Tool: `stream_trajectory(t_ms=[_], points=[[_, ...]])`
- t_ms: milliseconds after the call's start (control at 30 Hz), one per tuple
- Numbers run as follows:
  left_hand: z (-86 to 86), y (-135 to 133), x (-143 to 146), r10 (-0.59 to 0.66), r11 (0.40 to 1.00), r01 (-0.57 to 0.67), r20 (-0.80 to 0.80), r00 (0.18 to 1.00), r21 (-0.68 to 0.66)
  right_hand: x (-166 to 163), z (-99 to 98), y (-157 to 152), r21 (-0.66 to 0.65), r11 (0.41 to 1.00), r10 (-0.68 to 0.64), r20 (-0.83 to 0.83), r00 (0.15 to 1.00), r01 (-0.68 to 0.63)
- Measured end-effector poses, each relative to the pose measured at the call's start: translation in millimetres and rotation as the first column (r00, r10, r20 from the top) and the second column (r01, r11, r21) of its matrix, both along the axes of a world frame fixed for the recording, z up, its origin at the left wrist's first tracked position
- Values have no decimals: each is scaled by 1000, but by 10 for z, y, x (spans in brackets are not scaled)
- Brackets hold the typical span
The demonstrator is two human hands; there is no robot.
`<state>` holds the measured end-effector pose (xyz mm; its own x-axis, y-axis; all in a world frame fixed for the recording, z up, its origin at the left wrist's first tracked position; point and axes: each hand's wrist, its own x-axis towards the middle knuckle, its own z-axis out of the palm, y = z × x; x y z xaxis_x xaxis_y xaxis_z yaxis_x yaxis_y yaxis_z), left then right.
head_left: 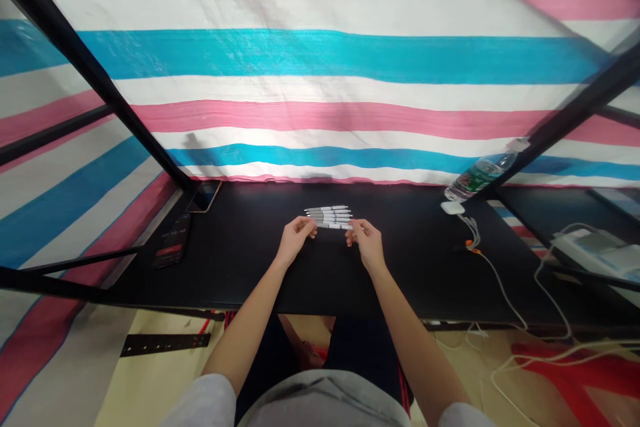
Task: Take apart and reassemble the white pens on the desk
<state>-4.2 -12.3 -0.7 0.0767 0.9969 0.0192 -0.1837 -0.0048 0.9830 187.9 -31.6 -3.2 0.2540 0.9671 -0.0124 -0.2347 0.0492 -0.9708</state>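
Note:
Several white pens (327, 211) with grey grips lie side by side on the black table, their lengths running left to right. The nearest pen (334, 226) spans the gap between my hands. Its left end is in the closed fingers of my left hand (296, 237), and my right hand (366, 240) pinches its right end. This pen is close against the rest of the row; whether it touches the tabletop I cannot tell. My fingertips hide both of its ends.
Two phones, one dark (204, 197) and one with a lit screen (171, 241), lie at the table's left. A water bottle (481, 177), a white charger (453, 208) and cables are on the right. Black frame posts (107, 73) and striped sheeting (320, 53) enclose the black table (235, 267).

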Motion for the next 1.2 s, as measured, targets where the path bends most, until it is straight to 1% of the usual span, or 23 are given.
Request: stream_trajectory(t_ms=[100,167,267,400,600,733,833,933,1100,1200], points=[[-11,4,-4,-27,1000,26,-33,999,-13,-1,1,3,-1,1000,-4,-3,1000,4],[-10,4,-7,-45,999,45,-13,999,12,-1,4,3,-3,1000,-15,-11,1000,15],[-5,1,-7,-28,999,28,0,1000,29,-4,10,0,1,1000,-13,-21,1000,13],[2,-4,-6,-30,1000,30,-51,998,-5,-7,5,0,8,1000,-6,-15,1000,6],[24,-10,-11,-46,999,46,-28,999,1,9,-7,4,7,1000,-5,-41,999,5],[14,-12,-9,-68,998,69,-25,997,8,16,-3,0,12,998,60,-152,986,-59],[6,-17,-1,-88,996,88,-20,996,19,9,7,-5,38,991,137,-245,960,-131],[19,-20,9,-85,996,85,-20,996,22,10,23,-9,42,985,173,-312,934,-168],[42,0,4,17,1000,-17,3,1000,8,55,46,0,44,981,189,-441,877,-190],[35,18,-8,63,998,-63,30,998,5,82,51,10,53,984,177,-451,875,-171]])
